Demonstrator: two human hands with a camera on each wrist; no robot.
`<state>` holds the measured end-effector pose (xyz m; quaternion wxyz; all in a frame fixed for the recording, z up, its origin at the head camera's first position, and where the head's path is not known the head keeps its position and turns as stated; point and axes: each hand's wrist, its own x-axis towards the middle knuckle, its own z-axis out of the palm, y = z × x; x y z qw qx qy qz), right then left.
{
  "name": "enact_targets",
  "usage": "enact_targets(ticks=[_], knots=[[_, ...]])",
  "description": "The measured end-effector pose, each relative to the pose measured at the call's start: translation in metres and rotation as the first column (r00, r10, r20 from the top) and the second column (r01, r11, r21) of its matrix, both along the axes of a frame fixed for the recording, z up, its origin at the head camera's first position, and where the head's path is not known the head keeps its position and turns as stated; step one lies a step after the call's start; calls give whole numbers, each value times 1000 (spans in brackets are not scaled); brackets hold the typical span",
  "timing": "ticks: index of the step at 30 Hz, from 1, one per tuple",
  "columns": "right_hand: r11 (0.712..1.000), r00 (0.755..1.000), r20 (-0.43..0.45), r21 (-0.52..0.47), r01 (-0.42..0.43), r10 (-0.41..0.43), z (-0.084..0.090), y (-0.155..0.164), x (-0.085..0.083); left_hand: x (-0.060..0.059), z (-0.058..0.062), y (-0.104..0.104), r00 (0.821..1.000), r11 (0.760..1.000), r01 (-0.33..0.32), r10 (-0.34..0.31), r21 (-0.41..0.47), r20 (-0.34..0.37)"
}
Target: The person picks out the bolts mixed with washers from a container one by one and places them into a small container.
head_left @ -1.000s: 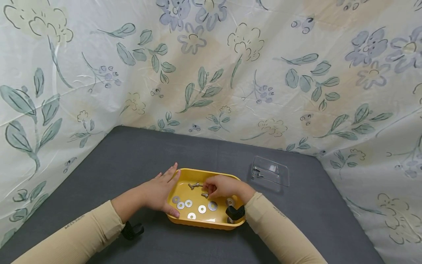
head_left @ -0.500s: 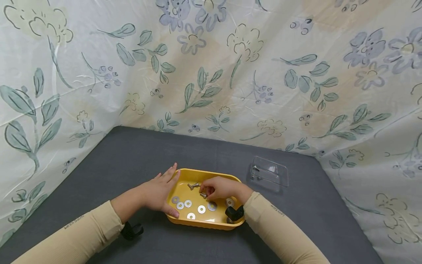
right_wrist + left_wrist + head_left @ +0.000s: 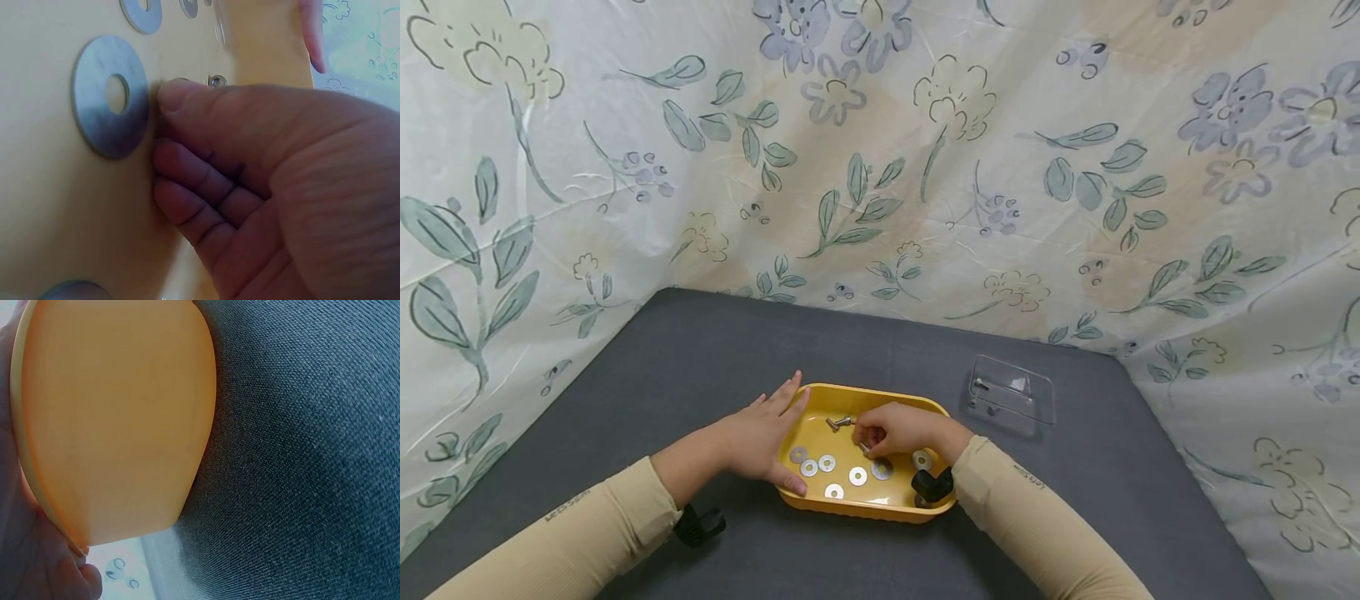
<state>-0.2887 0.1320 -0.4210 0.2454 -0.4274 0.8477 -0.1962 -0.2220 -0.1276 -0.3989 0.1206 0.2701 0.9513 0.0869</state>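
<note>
grey table [image 3: 715,350] | yellow tray [image 3: 820,429] | clear plastic box [image 3: 1011,393]

A tray [image 3: 820,398] is set near the front middle of a table [image 3: 700,350], with washers [image 3: 835,475] lying in a row in its near half and a bolt [image 3: 838,422] behind them. A clear container [image 3: 1011,393] is placed to the tray's right, slightly farther back. A patterned sheet [image 3: 880,167] is hung behind and beside the table.
</note>
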Motion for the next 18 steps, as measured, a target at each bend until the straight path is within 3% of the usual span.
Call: enact_targets(ticks=[18], knots=[[994,993,55,-6,108,-107,7,1,0,-1,0,0,1000,1000,9,-9,-8,-6]])
